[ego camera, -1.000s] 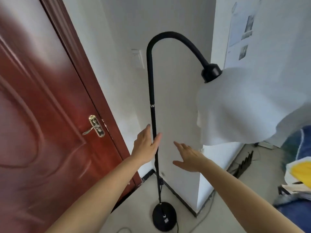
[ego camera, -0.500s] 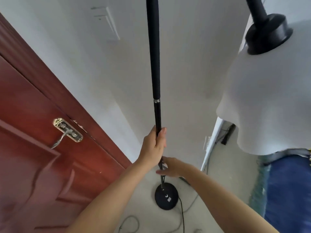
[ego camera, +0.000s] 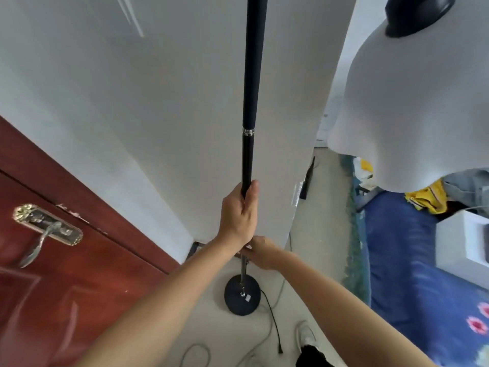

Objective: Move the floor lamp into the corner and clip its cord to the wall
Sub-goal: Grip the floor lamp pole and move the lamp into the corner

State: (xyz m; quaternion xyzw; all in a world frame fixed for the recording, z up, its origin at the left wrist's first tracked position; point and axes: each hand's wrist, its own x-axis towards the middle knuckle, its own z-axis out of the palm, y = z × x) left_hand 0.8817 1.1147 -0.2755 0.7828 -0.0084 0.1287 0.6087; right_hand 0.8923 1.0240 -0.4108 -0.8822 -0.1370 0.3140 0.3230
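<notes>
The floor lamp's black pole [ego camera: 251,75] rises upright through the middle of the view. Its round black base [ego camera: 242,299] rests on the pale floor near a white wall corner. The white fabric shade [ego camera: 404,107] hangs at the upper right under a black cap [ego camera: 415,14]. My left hand [ego camera: 239,214] is wrapped around the pole below the silver joint. Just beneath it, my right hand [ego camera: 260,252] grips the pole lower down, partly hidden by my left wrist. A thin black cord [ego camera: 272,321] runs from the base across the floor to a loose end.
A dark red door [ego camera: 53,274] with a brass lever handle [ego camera: 46,229] fills the left. A white wall [ego camera: 132,115] stands behind the pole. A grey cable [ego camera: 195,353] loops on the floor. A blue floral rug [ego camera: 423,287] and a white box [ego camera: 465,239] lie right. My shoe [ego camera: 307,337] is near the bottom.
My hands went from open beside the pole to closed around it, left above right. The view has moved closer and tilted down, so the base sits lower in the frame.
</notes>
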